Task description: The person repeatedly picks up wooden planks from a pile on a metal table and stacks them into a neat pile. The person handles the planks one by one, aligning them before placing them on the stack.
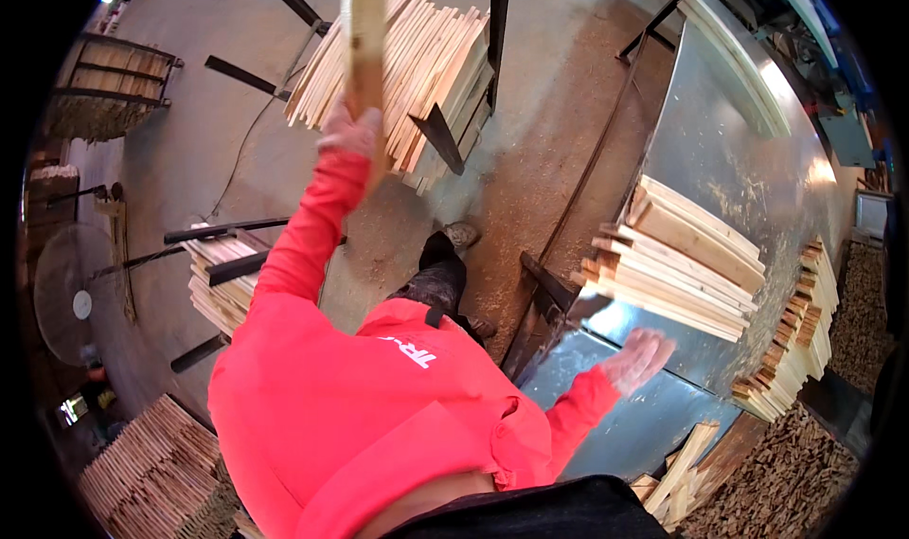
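Note:
My left hand (350, 134) is closed round a long wooden board (364, 37), raised in front of a stack of pale wooden slats (431, 61) on a rack with dark metal posts. The board's upper end runs out of the picture. My right hand (641, 359) hovers at the metal table (578, 368), fingers loosely extended and nothing in them. Just beyond it, a row of pale boards (677, 260) lies side by side on that table.
Another slat pile (222, 278) sits between dark posts at the left. More wood pieces (791, 340) line the table's right edge, beside a heap of small wood scraps (781, 473). A large fan (81, 297) stands far left. Sawdust covers parts of the floor (540, 151).

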Demonstrator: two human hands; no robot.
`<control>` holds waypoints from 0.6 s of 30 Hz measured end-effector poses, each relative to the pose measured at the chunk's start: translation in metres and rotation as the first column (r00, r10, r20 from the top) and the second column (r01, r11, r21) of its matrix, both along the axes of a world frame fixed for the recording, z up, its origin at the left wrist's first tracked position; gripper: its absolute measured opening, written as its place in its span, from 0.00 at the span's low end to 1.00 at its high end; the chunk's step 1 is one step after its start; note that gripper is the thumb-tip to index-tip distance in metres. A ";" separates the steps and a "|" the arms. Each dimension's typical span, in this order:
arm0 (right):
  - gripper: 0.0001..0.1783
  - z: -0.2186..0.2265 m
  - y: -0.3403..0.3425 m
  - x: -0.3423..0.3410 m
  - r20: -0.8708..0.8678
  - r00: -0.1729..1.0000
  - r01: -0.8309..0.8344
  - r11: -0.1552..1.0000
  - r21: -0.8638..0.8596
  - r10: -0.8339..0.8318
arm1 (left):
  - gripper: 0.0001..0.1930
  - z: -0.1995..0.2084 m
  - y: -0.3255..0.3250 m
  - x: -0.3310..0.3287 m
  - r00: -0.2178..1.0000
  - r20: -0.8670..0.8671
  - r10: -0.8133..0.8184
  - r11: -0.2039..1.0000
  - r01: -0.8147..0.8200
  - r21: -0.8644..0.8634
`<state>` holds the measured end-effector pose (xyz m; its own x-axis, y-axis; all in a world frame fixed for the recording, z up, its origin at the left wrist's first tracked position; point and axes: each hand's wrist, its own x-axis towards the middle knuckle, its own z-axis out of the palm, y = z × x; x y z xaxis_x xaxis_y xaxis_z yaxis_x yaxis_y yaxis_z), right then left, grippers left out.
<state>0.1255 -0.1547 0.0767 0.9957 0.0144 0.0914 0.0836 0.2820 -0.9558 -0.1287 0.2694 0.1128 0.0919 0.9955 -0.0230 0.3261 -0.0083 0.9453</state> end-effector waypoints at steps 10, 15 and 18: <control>0.22 -0.049 -0.029 -0.049 -0.109 0.908 0.262 0.751 -0.606 -0.404 | 0.21 -0.294 0.180 0.067 0.591 -0.648 -0.480 0.854 0.484 -0.192; 0.35 -0.013 -0.055 -0.058 -0.235 0.948 -0.193 0.198 -0.961 -0.215 | 0.20 -0.272 0.147 0.098 0.593 -0.650 -0.474 0.804 0.592 -0.046; 0.34 -0.007 -0.105 -0.060 -0.308 0.933 -0.329 -0.092 -0.940 -0.189 | 0.19 -0.222 0.091 0.075 0.623 -0.587 -0.517 0.771 0.637 -0.003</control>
